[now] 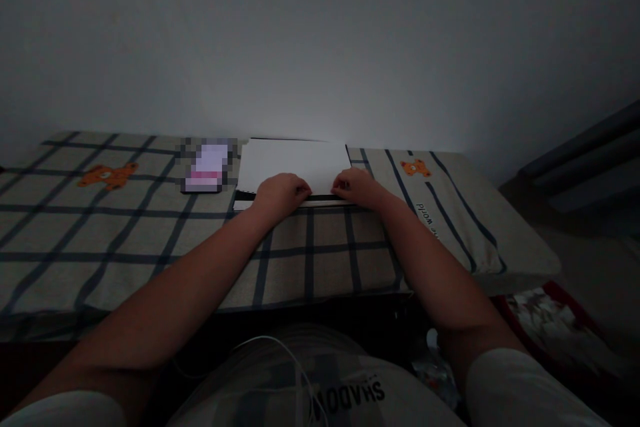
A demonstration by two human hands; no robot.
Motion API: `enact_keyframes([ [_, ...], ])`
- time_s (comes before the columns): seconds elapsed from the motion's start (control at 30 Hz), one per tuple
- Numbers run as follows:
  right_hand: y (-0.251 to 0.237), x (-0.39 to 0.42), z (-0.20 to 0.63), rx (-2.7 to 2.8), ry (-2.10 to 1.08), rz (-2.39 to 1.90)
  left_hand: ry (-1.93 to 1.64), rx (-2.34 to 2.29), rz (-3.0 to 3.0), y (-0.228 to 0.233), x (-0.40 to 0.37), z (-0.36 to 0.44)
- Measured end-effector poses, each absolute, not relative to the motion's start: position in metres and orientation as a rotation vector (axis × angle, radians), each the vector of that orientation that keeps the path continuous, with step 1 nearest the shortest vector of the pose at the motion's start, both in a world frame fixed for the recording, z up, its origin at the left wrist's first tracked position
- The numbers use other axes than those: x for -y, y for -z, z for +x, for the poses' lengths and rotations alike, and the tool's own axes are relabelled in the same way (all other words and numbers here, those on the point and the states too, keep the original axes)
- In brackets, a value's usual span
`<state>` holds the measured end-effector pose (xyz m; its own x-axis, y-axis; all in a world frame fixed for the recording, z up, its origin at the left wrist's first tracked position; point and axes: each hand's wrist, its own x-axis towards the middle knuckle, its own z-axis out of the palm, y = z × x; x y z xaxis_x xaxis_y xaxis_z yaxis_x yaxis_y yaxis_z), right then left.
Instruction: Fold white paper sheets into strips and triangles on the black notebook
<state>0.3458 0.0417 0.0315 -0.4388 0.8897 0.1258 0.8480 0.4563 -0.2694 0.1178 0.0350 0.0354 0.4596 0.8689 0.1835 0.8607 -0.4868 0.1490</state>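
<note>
A white-paged sketchbook (295, 163) lies flat on the checked cloth, close to the wall. Along its near edge runs a dark strip, with what look like small binding rings at the left end and a pale layer below. My left hand (283, 192) is closed, thumb and fingers pinched at that near edge, left of the middle. My right hand (356, 187) pinches the same edge near its right end. A short gap separates the two hands. The fingertips are small and dim, so exactly which sheet they grip cannot be made out.
A phone (206, 167) with a lit, blurred screen lies left of the sketchbook. The checked tablecloth (150, 227) with orange bear prints covers the table up to the wall (310, 40). A white cable (280, 341) hangs before my shirt. A red container (565, 300) stands low at right.
</note>
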Motion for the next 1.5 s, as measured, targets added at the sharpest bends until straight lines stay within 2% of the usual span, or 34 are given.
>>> enact_keyframes([
  [0.2,-0.028,-0.047,0.349,2.451,-0.328,-1.501,-0.457,-1.525,2.908,-0.04,-0.023,0.124],
  [0.4,-0.024,-0.049,0.35,2.442,-0.317,-1.478,-0.321,-0.973,3.175,-0.029,-0.005,0.143],
  [0.77,-0.027,-0.048,0.349,2.442,-0.35,-1.473,-0.379,-1.087,3.097,-0.018,0.004,0.15],
  [0.97,-0.032,-0.043,0.351,2.458,-0.226,-1.416,-0.384,-1.048,3.014,-0.021,0.004,0.149],
  [1.23,-0.038,-0.039,0.353,2.655,-0.257,-1.247,-0.429,-0.989,2.952,-0.023,0.003,0.145],
  [1.5,-0.039,-0.036,0.351,2.642,-0.234,-1.295,-0.417,-1.001,2.946,-0.023,0.004,0.146],
])
